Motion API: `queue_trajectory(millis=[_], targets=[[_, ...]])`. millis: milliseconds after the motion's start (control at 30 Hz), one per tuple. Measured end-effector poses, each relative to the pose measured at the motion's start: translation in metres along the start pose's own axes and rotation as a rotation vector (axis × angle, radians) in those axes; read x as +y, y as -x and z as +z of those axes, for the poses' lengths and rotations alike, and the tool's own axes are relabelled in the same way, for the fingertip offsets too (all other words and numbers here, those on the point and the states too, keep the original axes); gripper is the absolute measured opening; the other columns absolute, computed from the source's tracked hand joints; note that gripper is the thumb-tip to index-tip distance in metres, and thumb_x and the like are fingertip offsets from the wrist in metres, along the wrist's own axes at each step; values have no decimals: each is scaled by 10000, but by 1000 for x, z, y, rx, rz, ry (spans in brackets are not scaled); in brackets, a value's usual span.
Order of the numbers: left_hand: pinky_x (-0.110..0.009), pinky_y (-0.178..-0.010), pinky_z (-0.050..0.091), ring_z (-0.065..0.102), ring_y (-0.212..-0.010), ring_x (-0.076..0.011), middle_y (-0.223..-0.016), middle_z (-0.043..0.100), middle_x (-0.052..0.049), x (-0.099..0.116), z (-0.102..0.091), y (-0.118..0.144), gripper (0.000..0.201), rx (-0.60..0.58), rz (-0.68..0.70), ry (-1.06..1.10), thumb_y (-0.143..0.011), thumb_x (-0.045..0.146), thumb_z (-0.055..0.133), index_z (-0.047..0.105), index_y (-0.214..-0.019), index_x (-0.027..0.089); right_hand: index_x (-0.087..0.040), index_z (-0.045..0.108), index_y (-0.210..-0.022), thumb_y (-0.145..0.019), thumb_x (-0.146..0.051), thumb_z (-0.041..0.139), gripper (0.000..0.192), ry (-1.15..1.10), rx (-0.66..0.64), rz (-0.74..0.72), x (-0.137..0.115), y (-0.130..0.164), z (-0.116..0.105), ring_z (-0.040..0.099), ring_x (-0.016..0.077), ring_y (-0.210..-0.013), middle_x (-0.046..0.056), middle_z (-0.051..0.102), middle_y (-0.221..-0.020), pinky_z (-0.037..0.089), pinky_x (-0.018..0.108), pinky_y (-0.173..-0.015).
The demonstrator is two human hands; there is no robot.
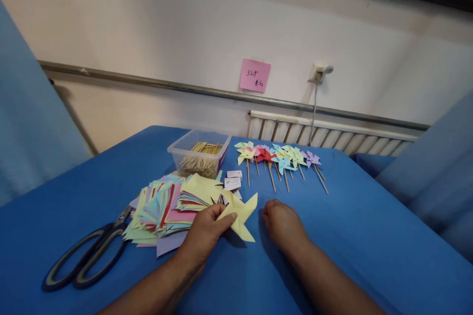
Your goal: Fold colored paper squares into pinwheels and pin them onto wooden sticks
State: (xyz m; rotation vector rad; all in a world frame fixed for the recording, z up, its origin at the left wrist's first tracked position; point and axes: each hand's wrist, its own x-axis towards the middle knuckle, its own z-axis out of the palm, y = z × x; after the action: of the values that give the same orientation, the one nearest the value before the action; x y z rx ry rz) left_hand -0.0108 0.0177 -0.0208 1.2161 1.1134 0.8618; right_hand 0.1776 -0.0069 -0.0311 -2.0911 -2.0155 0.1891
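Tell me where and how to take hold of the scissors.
Probably by the handles, coming from the near left: they lie flat and exposed, facing the wearer, while the blades point away, partly hidden by the paper. The left hand, nearest, holds a pinwheel.

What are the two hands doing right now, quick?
Left hand: closed, holding the yellow pinwheel.
Right hand: curled closed; can't tell whether anything's inside.

Indoor craft corner, paper pinwheels (264,155), scissors (117,226), blue-covered table (354,236), radiator (293,132), wall socket (316,74)
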Motion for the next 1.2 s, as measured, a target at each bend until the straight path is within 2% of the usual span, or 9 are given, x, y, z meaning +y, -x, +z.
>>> queue_trajectory(millis=[233,300,433,500,633,967,1200], targets=[[-238,-520,382,543,-551,-144,-595,609,3,-2,-2,-2,235,0,4,-22,-686,376,639,587,-687,147,-170,638,-775,-790,-199,533,110,-77,33,21,7,-1,-5,613,188,-744,78,674,-808,371,256,-622],[-239,-528,387,546,-562,-146,-608,612,-3,-2,-1,-2,238,3,4,-17,-687,376,642,583,-700,146,-186,636,-763,-792,-226,534,113,-225,74,20,4,2,-9,601,167,-682,44,668,-747,372,242,-588],[-223,-523,378,509,-544,-121,-595,591,13,-2,1,-1,229,21,17,-6,-691,364,646,575,-721,148,-181,629,-747,-786,-260,531,132,-737,100,-3,-17,16,-12,555,128,-553,-5,626,-625,382,205,-498],[-218,-525,379,503,-547,-118,-601,591,18,-1,2,0,223,27,30,-6,-692,359,645,575,-733,152,-173,631,-734,-768,-249,551,116,-864,102,-25,-30,23,-11,551,119,-554,-6,622,-638,398,196,-503],[-224,-565,407,537,-602,-137,-652,622,11,0,3,1,211,23,84,-47,-686,359,646,576,-722,163,-175,650,-722,-755,-223,565,103,-877,169,-40,-44,29,-6,552,119,-579,-3,621,-659,407,195,-520],[-227,-590,426,548,-629,-153,-651,611,22,1,9,6,172,48,170,-170,-687,345,632,590,-706,178,-178,646,-715,-767,-237,565,113,-851,245,-30,-40,25,0,542,118,-551,-4,620,-639,397,190,-476],[-219,-565,400,521,-613,-142,-631,585,24,3,10,10,153,45,187,-227,-706,327,611,573,-690,179,-176,640,-715,-781,-261,561,133,-824,247,-30,-40,26,1,534,113,-539,-2,621,-639,393,188,-474]])
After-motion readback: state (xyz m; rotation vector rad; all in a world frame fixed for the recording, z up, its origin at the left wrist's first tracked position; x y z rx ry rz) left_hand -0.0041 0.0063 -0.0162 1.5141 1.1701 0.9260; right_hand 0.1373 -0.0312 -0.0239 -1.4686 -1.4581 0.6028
